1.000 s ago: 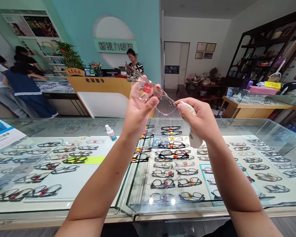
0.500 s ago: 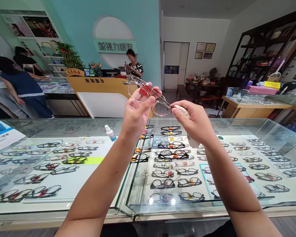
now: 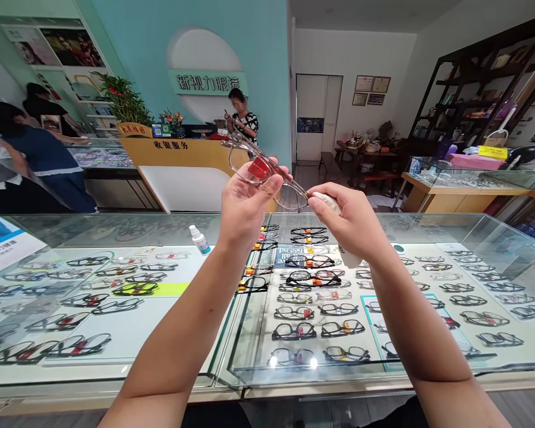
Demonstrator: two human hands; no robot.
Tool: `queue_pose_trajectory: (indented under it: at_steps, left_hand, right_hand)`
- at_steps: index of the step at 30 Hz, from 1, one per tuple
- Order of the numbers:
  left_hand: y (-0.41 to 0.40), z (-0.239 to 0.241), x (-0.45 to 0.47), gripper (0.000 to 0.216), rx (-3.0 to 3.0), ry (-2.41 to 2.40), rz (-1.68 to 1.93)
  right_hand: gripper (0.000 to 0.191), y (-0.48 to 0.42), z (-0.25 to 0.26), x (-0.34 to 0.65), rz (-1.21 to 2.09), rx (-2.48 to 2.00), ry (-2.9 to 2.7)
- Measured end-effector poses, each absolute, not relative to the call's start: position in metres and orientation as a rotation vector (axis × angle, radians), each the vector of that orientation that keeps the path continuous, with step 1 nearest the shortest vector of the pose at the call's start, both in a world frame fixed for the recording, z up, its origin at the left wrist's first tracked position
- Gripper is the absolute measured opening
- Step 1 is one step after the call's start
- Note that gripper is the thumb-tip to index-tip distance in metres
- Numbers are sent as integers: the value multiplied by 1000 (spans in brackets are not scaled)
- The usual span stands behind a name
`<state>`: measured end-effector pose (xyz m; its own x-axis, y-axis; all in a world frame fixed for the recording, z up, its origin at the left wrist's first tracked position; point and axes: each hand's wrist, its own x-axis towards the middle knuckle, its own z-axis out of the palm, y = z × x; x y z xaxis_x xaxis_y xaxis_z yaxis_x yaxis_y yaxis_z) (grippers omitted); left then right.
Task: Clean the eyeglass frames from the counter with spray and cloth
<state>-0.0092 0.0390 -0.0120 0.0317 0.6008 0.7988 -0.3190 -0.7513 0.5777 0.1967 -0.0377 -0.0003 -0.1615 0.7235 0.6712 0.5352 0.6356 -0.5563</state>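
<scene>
My left hand holds a pair of clear-framed eyeglasses up above the glass counter, tilted, with the thumb and fingers closed on the frame. A red tag shows on one lens. On the right, my right hand has a pale cloth bunched in it, and its thumb and forefinger pinch the end of the eyeglasses. Part of the cloth hangs below the palm. Under my hands, several dark-framed eyeglasses stand in a column on the counter.
A glass display case full of eyeglasses spans the front. A small white spray bottle stands on its left part. Behind are a cash desk with a person, another person at left, and a second showcase at right.
The eyeglasses have turned slightly, so the red tag faces me more fully. Both hands keep their hold, shifting only a little. At far left, a person has moved.
</scene>
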Motion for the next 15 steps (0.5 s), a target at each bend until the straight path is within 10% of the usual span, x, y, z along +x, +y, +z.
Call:
queue_pose_trajectory:
  at_steps: [15]
  left_hand:
    - [34,-10,-11,61,1757,274,1547]
  right_hand:
    - [32,-34,-1,197,370,-852,-1818]
